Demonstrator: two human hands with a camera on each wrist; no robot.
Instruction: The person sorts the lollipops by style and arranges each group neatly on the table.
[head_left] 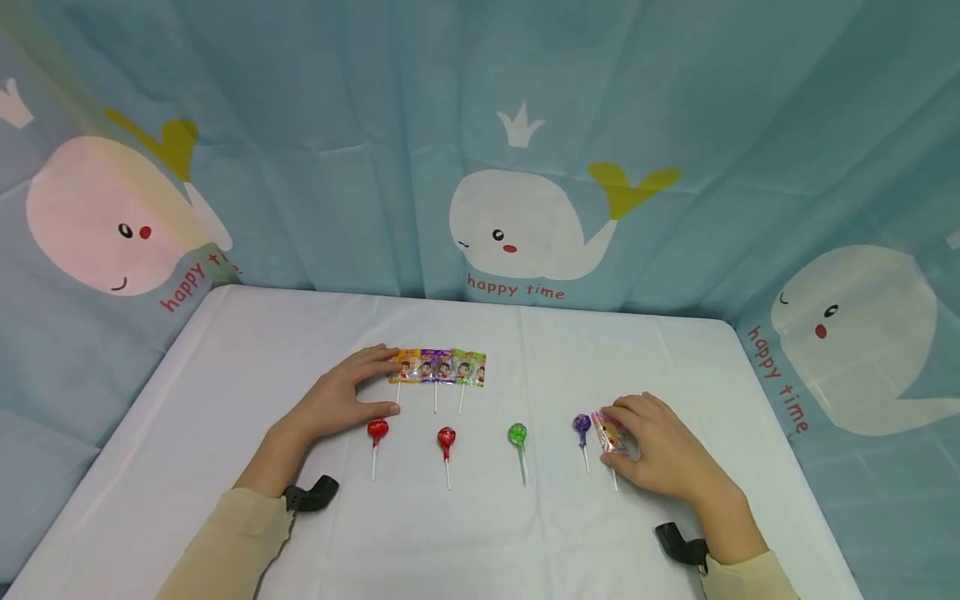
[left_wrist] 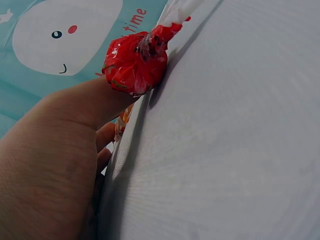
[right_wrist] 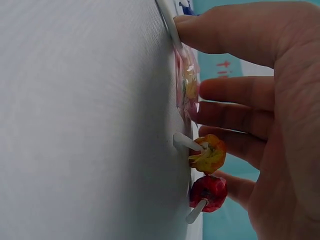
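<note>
In the head view, my left hand (head_left: 341,398) rests at the left end of three flat-wrapped lollipops, with fingertips touching the orange packet (head_left: 409,367). A purple packet (head_left: 437,367) and a green packet (head_left: 468,368) continue that row. Its thumb lies just above a round red lollipop (head_left: 377,428), which looks large in the left wrist view. My right hand (head_left: 663,446) holds a flat lollipop in a pink wrapper (head_left: 609,433) between thumb and fingers, low over the table. The right wrist view shows a yellow-orange round lollipop (right_wrist: 209,154) and a red one (right_wrist: 209,193) beside its fingers.
Several round lollipops lie in a nearer row, among them a second red one (head_left: 447,437), a green one (head_left: 517,434) and a purple one (head_left: 582,423) close by the pink wrapper. A white cloth covers the table (head_left: 420,542). Blue whale-print curtain (head_left: 360,200) surrounds it.
</note>
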